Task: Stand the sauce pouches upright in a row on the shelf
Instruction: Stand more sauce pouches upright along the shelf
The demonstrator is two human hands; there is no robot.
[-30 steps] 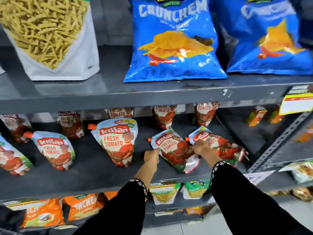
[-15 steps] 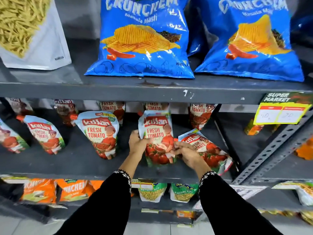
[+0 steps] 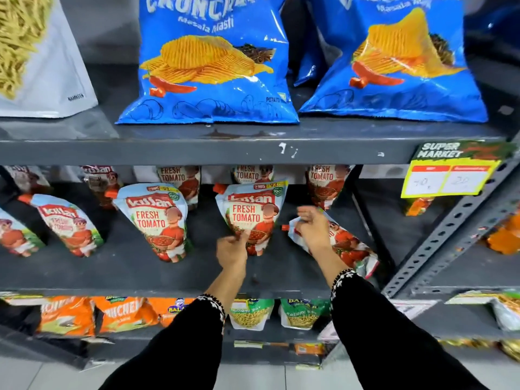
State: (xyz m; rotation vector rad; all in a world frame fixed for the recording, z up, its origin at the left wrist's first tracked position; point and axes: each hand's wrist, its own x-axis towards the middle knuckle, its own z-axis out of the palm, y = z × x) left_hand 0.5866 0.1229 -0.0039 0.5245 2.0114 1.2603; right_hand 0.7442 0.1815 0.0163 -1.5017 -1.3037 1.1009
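Note:
Tomato sauce pouches stand on the grey middle shelf (image 3: 126,266). One upright sauce pouch (image 3: 253,212) stands at the centre, and my left hand (image 3: 232,249) pinches its lower left edge. To its right a second pouch (image 3: 349,249) lies tilted on its back, orange cap pointing left. My right hand (image 3: 312,229) hovers over that pouch's top with fingers spread, touching or nearly touching it. More upright pouches stand to the left (image 3: 157,220) (image 3: 67,223), and a back row (image 3: 180,178) is partly hidden under the shelf above.
Blue chip bags (image 3: 208,60) (image 3: 394,60) and a white snack bag (image 3: 42,66) stand on the upper shelf. A yellow price tag (image 3: 447,178) hangs at the right. A perforated metal brace (image 3: 450,229) slants beside the lying pouch. Orange and green snack packs (image 3: 121,313) fill the lower shelf.
The centre pouch, which lay tilted a second ago, now stands upright. My right hand has left it and moved right over the lying pouch. The camera has shifted closer and rightward.

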